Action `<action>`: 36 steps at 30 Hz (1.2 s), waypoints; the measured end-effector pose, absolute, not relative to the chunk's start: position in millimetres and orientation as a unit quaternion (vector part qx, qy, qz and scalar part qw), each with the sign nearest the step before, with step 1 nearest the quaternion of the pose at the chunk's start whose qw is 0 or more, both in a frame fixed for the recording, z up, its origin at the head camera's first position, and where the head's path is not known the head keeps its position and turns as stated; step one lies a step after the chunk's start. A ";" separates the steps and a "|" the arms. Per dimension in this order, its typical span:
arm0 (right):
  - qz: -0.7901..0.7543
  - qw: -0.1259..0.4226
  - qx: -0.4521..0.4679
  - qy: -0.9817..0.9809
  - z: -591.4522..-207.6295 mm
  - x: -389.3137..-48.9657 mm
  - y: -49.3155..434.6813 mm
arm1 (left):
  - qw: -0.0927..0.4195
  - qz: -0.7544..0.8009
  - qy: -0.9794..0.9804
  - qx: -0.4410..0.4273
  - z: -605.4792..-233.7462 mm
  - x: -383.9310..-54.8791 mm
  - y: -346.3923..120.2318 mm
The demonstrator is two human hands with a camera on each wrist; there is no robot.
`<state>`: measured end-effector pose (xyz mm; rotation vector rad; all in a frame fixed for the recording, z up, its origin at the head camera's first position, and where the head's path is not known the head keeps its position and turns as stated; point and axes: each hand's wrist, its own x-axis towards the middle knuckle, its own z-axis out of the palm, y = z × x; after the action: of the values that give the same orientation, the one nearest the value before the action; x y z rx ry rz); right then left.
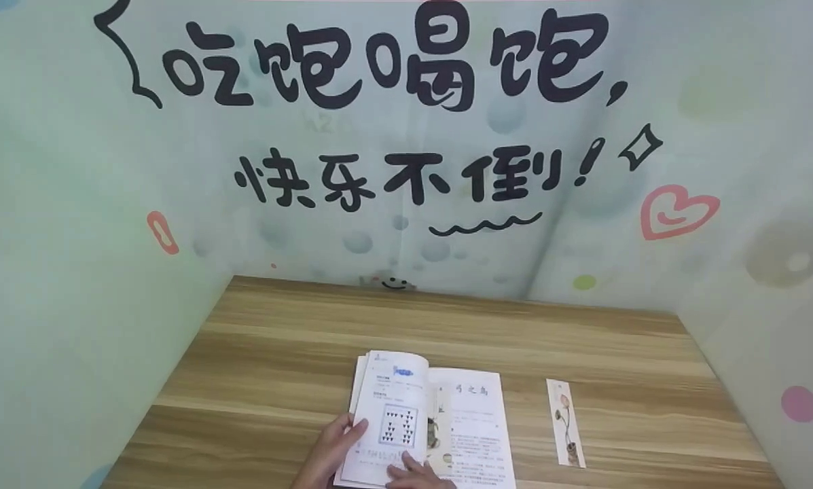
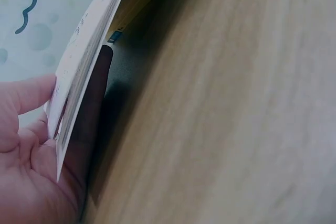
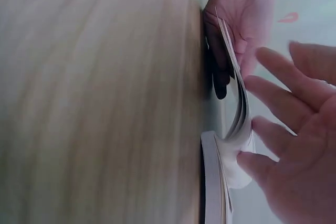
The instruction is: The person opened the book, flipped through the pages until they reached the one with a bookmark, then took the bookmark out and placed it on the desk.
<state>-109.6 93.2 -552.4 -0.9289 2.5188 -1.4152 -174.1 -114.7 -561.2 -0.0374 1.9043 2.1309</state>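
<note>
An open book (image 1: 471, 428) lies low in the head view, its left-hand pages raised and bowed. My left hand (image 1: 328, 451) grips the outer edge of those pages, thumb on the printed side and fingers behind, as the left wrist view also shows with the left hand (image 2: 31, 156). Over the lower part of the left page sits my right hand (image 1: 420, 473). In the right wrist view the right hand (image 3: 299, 124) has its fingers spread, fingertips at the page surface. A beige illustrated strip (image 1: 437, 424) lies along the gutter, partly covered by the bowed page.
A narrow bookmark with a flower picture (image 1: 565, 424) lies to the right of the book on the wooden table (image 1: 277, 339). Pale printed walls (image 1: 406, 251) with large black lettering enclose the table at the back and sides.
</note>
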 end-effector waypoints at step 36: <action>-0.610 0.166 -0.008 0.774 -545.3 -135.5 134.4 | 0.158 0.751 0.641 -0.025 -558.9 -172.9 -113.7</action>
<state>-135.5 134.4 -545.3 -0.0231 2.2048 -1.7375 -172.9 -113.7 -558.9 -0.0723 1.8333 2.1464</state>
